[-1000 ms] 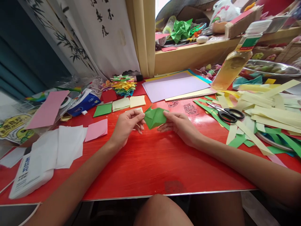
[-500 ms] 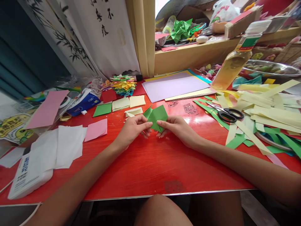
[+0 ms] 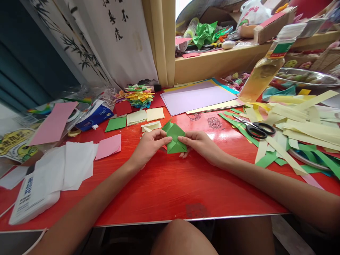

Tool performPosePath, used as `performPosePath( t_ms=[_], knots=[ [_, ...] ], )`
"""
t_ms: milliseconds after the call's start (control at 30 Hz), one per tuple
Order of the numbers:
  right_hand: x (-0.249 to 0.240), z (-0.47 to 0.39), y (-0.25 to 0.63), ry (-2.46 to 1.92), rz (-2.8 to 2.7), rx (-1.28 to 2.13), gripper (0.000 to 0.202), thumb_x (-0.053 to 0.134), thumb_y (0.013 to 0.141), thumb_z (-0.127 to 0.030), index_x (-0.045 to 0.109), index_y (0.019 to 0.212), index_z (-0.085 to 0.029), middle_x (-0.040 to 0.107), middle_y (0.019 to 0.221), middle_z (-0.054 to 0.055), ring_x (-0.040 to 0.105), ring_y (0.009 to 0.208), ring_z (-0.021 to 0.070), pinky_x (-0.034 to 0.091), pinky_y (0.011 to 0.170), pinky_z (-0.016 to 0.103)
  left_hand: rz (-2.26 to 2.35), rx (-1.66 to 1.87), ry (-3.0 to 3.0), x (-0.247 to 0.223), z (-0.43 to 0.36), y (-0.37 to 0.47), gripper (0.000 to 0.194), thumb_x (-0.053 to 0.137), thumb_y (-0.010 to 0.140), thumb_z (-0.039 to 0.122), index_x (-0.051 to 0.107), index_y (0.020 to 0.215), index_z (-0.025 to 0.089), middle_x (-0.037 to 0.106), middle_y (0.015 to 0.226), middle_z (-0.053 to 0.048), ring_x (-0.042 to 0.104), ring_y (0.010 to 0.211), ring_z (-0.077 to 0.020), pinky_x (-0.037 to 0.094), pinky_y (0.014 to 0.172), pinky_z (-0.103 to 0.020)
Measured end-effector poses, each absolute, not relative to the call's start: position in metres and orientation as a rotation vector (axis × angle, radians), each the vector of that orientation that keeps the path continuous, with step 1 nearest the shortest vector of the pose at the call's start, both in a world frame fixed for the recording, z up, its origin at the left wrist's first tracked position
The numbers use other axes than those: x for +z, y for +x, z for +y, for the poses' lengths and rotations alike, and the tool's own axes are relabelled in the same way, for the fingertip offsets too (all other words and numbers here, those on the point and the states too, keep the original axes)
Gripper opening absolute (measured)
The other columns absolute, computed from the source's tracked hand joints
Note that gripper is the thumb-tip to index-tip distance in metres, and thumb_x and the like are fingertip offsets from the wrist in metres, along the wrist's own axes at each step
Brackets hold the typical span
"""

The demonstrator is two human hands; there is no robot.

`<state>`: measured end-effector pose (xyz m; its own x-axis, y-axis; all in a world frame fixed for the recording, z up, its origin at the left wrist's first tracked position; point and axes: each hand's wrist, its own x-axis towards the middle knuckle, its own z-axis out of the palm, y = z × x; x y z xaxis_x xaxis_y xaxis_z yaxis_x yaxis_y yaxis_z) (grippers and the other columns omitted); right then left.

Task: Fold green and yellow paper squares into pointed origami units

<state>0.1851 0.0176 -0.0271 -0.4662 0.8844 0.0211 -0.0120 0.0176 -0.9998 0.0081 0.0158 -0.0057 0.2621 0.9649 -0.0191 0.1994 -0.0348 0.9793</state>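
Note:
A small folded piece of green paper (image 3: 175, 131) is held between my two hands, just over the red table (image 3: 170, 191). My left hand (image 3: 151, 143) pinches its left side, thumb on top. At its right side my right hand (image 3: 198, 143) grips it the same way, with some fingertips showing below. Fold lines and a flat lower edge show on the paper. Behind my left hand lies a folded cream paper (image 3: 151, 125). Past it are a green paper square (image 3: 115, 124) and cream squares (image 3: 155, 114).
Scissors (image 3: 256, 128) lie at the right among many paper strips (image 3: 305, 124). A bottle (image 3: 261, 71) stands behind them. Large lilac sheets (image 3: 199, 95) lie at the back. On the left are a pink square (image 3: 108, 146), white tissues (image 3: 77, 163) and a blue packet (image 3: 94, 115).
The green paper's lower part has opened out into a flat edge below my thumbs, and its top right corner has come down. Both hands stay in nearly the same place.

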Motion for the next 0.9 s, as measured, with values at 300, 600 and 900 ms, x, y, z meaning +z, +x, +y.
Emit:
performPosePath(
  t_ms=[300, 600, 900],
  knots=[
    [-0.0307, 0.0196, 0.1856, -0.904, -1.504, 1.526, 0.030, 0.053, 0.078, -0.040, 0.065, 0.084, -0.013, 0.065, 0.070, 0.003, 0.059, 0.061, 0.0123, 0.048, 0.061, 0.025, 1.112, 0.960, 1.453, -0.0068, 0.0168, 0.0064, 0.016, 0.061, 0.071, 0.029, 0.060, 0.076, 0.013, 0.060, 0.075, -0.001, 0.057, 0.070, -0.0120, 0.051, 0.064, -0.025],
    [-0.0288, 0.0207, 0.1848, -0.856, -1.378, 1.476, 0.029, 0.054, 0.079, -0.031, 0.061, 0.106, -0.021, 0.065, 0.086, 0.003, 0.059, 0.073, 0.0129, 0.048, 0.071, 0.029, 1.129, 1.094, 1.425, -0.0081, 0.0168, 0.0077, 0.024, 0.063, 0.070, 0.025, 0.065, 0.092, 0.019, 0.064, 0.070, 0.002, 0.060, 0.068, -0.0116, 0.052, 0.066, -0.025],
    [-0.0304, 0.0191, 0.1851, -0.806, -1.316, 1.423, 0.017, 0.054, 0.079, -0.027, 0.067, 0.088, -0.022, 0.063, 0.080, 0.001, 0.056, 0.073, 0.0114, 0.046, 0.069, 0.026, 1.095, 1.036, 1.485, -0.0032, 0.0123, 0.0072, 0.016, 0.058, 0.073, 0.022, 0.070, 0.084, 0.019, 0.066, 0.087, -0.002, 0.059, 0.081, -0.0130, 0.050, 0.065, -0.020]
  ],
)
